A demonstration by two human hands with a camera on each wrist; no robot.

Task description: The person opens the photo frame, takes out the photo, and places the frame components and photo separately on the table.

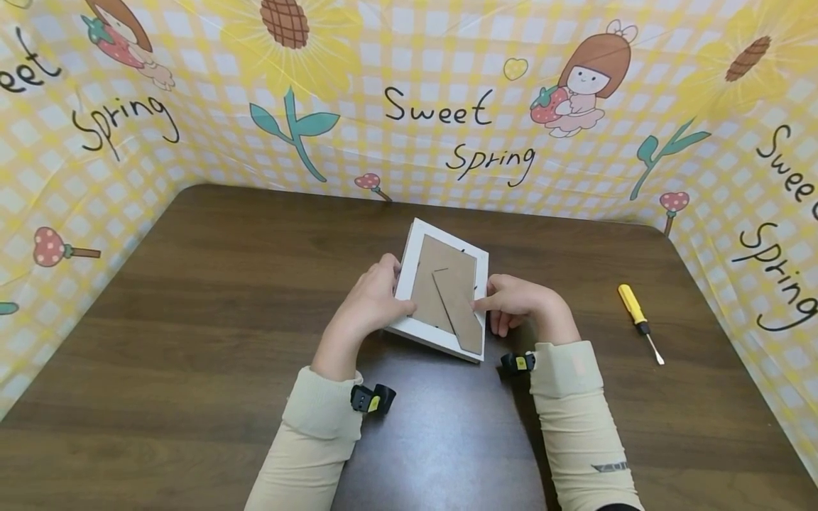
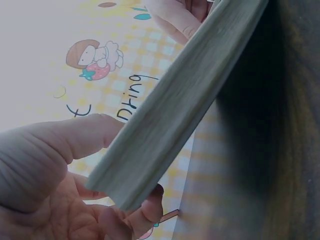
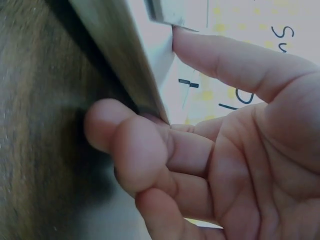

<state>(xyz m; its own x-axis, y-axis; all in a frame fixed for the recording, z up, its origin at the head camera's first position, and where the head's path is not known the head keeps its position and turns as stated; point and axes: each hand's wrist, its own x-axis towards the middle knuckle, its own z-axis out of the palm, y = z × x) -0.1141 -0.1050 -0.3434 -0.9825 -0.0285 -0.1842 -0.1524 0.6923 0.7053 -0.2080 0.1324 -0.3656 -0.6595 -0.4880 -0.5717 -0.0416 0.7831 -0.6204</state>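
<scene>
A white picture frame (image 1: 417, 245) is held face down and tilted above the table, its brown backing board (image 1: 441, 255) with a stand leg (image 1: 461, 319) facing up. My left hand (image 1: 371, 301) grips its left side, thumb on top and fingers beneath; in the left wrist view the frame's edge (image 2: 160, 110) lies between thumb and fingers. On the right side, my right hand (image 1: 524, 301) pinches the frame, its thumb on the back near the board's edge. The right wrist view has the thumb (image 3: 220, 55) on the frame's back and the other fingers curled by its edge.
A yellow-handled screwdriver (image 1: 633, 305) lies on the dark wooden table (image 1: 192, 319) to the right. A yellow checked cloth (image 1: 409, 57) with printed flowers and lettering hangs behind and at both sides.
</scene>
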